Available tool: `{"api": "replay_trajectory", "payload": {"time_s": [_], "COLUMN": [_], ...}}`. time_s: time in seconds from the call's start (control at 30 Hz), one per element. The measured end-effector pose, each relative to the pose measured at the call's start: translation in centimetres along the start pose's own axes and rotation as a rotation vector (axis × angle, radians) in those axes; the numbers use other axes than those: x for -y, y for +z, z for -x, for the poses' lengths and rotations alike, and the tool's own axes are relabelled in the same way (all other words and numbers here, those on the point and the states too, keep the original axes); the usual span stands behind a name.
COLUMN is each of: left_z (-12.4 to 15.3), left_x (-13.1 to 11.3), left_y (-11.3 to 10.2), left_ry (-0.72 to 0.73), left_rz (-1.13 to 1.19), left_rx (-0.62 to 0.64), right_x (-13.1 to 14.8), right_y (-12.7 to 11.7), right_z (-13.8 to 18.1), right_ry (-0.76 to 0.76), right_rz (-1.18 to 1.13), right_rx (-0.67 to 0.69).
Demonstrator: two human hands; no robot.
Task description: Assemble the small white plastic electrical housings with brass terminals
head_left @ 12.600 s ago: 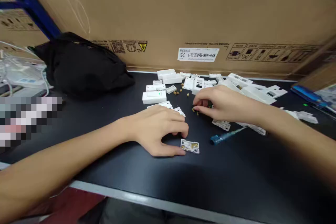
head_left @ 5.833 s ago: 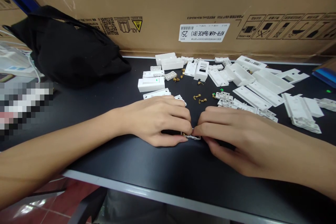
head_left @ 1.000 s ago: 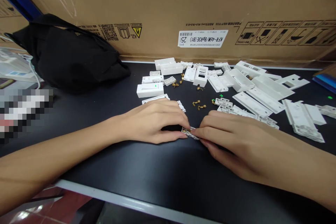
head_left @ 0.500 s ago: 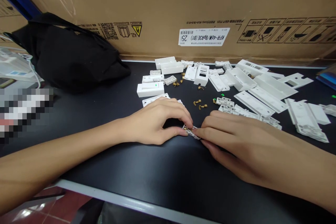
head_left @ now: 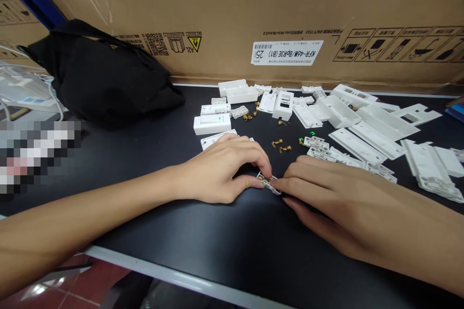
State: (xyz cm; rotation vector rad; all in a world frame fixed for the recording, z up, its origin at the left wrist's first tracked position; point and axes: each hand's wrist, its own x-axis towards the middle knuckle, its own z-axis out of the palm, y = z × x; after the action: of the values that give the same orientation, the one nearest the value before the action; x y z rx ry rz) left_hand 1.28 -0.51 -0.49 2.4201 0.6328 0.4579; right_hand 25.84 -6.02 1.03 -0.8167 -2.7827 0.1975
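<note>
A small white plastic switch insert with brass contacts [head_left: 268, 183] lies on the black table [head_left: 217, 236] between my two hands. My left hand [head_left: 224, 166] is curled, its thumb and fingertips pinching the insert's left end. My right hand [head_left: 326, 193] rests on the table with its fingers pressed together against the insert's right end. Most of the insert is hidden under the fingertips. Loose brass contacts [head_left: 281, 145] lie just behind my hands.
Several white plastic housings and covers [head_left: 348, 120] are scattered across the back right. An assembled white switch with a green dot [head_left: 212, 123] sits behind my left hand. A black bag [head_left: 105, 77] lies at the left. A large cardboard box [head_left: 253, 14] walls the back.
Over the last second both hands stayed pinched on the insert; it has tilted slightly. Twelve seconds ago my right hand was picking among the brass contacts further back.
</note>
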Motion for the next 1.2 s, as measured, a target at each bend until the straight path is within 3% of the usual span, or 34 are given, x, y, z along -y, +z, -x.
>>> {"api": "replay_trajectory", "payload": {"time_s": [0.27,0.43,0.57,0.9,1.2], "left_z": [0.2,0.1,0.1,0.0,0.0], "left_x": [0.3,0.6,0.7,0.3,0.4], "left_y": [-0.3,-0.7,-0.9,-0.9,-0.6], "left_ry": [0.078,0.287,0.358,0.374,0.336], "left_rz": [-0.047,-0.305,-0.472,-0.582,-0.457], "left_rx": [-0.005,0.008,0.008,0.028,0.031], "right_x": [-0.1,-0.1,-0.2,-0.8,-1.0], "right_y": [-0.2,-0.1,0.0,-0.1,-0.6], "right_z": [-0.3,0.0,0.1,0.4,0.2], "right_ry": [-0.011,0.006,0.008,0.006,0.032], "right_rz": [0.018,0.046,0.055,-0.002,-0.078], "right_rx": [-0.007,0.0,0.005,0.026,0.022]}}
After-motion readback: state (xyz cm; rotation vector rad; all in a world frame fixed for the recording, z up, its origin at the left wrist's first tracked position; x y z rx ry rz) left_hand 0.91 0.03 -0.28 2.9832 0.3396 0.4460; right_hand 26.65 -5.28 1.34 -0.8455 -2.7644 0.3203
